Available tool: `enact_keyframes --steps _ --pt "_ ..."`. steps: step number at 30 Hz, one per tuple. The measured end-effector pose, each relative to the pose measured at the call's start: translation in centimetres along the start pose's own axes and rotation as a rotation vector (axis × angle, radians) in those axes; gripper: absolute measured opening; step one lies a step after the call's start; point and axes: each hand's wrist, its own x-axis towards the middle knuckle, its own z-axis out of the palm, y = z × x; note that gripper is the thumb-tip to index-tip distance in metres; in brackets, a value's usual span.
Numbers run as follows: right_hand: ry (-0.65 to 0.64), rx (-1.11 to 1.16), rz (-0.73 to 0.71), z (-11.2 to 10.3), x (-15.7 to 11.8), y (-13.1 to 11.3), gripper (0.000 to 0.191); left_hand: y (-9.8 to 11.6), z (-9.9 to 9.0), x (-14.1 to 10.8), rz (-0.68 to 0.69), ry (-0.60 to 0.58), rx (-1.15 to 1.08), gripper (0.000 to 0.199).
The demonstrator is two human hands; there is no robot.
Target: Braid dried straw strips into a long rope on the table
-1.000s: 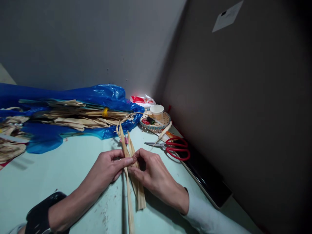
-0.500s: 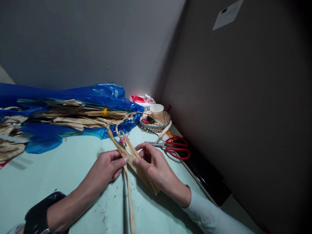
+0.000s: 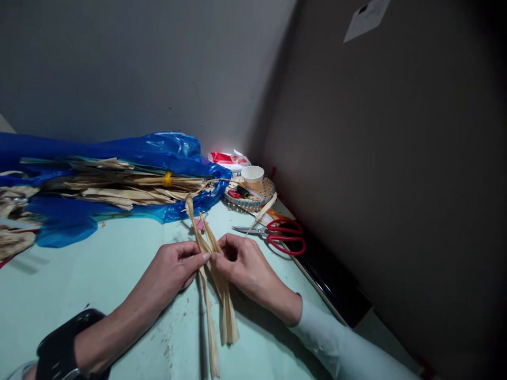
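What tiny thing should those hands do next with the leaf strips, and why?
Maybe the right hand should smooth the wide leaf strip flatter while the left hand steadies the narrow leaf strip: the wide one's lower end looks creased, and both hands pinch close together.

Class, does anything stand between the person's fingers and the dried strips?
Nothing visible does. The left hand and right hand both pinch the dried strips directly. The red-handled scissors lie beyond the right hand, not between it and the strips.
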Motion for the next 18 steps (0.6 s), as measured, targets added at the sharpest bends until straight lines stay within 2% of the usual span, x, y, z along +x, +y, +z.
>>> enact_keyframes --steps 9,12,18 --pt "-0.021 -0.038 0.008 0.0 -0.2 -0.3 0.016 -0.3 -0.1 0.3 0.071 0.02 0.119 0.02" --pt "-0.034 0.024 0.025 0.2 -0.1 0.1 0.016 -0.2 -0.2 0.2 0.086 0.019 0.131 0.018" --pt "-0.048 0.233 0.057 0.4 0.2 0.8 0.015 0.3 0.0 0.0 0.029 0.035 0.044 0.016"
